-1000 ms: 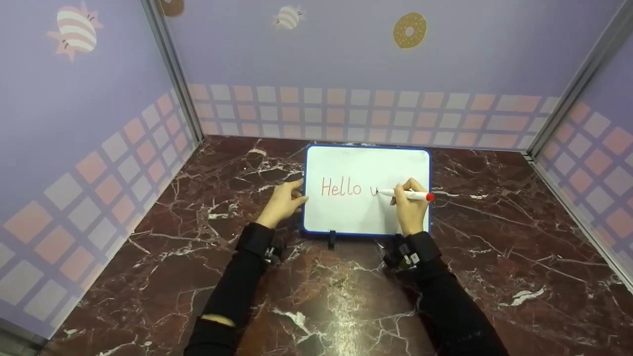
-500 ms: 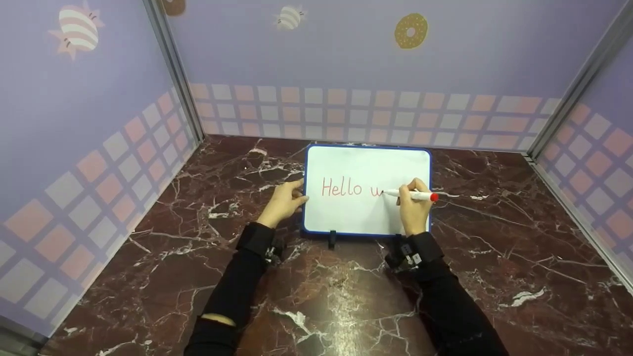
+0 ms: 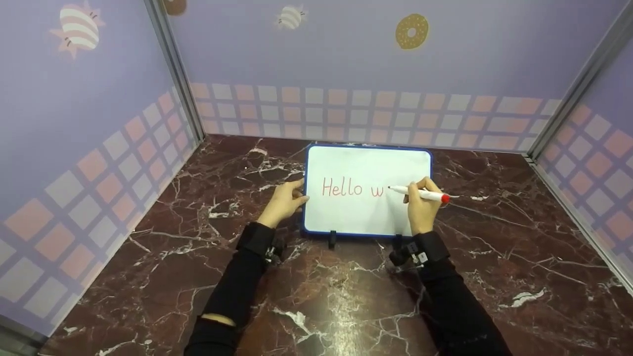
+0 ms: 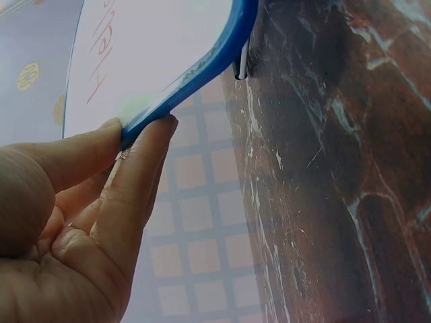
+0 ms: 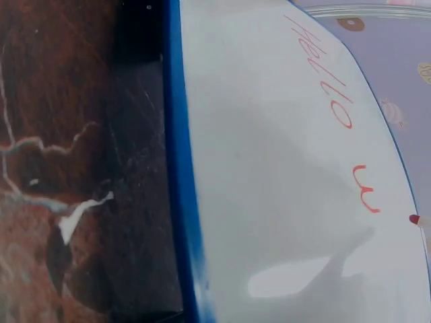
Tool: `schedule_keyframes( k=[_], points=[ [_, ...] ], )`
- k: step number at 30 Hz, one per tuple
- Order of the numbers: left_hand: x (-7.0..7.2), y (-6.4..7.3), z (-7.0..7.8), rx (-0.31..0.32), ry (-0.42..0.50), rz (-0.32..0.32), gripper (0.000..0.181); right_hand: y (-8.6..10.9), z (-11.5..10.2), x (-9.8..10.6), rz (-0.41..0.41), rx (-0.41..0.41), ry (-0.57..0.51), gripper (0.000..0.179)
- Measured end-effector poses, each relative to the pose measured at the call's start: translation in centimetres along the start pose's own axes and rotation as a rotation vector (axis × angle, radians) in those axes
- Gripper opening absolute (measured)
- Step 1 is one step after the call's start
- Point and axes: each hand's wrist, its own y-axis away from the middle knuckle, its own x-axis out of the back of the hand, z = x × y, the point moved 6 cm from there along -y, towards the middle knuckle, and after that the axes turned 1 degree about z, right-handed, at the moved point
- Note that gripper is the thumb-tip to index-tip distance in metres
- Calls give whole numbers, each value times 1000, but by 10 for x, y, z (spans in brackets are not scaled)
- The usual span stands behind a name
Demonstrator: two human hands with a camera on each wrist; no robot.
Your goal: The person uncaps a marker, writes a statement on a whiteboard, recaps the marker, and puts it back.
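Observation:
A whiteboard point(image 3: 356, 217) with a blue frame stands tilted on the table, bearing "Hello w" in red handwriting. My left hand point(image 3: 283, 201) pinches its left edge; in the left wrist view the thumb and fingers point(image 4: 128, 202) grip the blue rim from both sides. My right hand point(image 3: 422, 207) holds a white marker point(image 3: 420, 193) with a red end over the board's right half. The marker's tip is just right of the "w". In the right wrist view only the red marker tip point(image 5: 414, 219) shows at the right border, and the right hand is out of sight.
Two black stand feet point(image 3: 332, 240) support the board's lower edge. The table point(image 3: 494, 277) is dark red marble pattern. Purple printed panels point(image 3: 316, 59) with metal corner posts enclose it at the back and both sides.
The right hand has moved to the right with the marker. The "w" has gone from a partial stroke to a full letter, and the tip now sits past it. The left hand stays put.

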Motion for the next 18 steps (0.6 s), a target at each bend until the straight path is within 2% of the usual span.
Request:
schedule_keyframes(
  k=[6, 18],
  points=[
    [0, -1, 1, -2, -13, 6, 57, 1, 4, 1, -12, -33, 18, 26],
    [-1, -1, 0, 12, 1, 4, 58, 1, 5, 1, -23, -17, 53, 24]
  ],
)
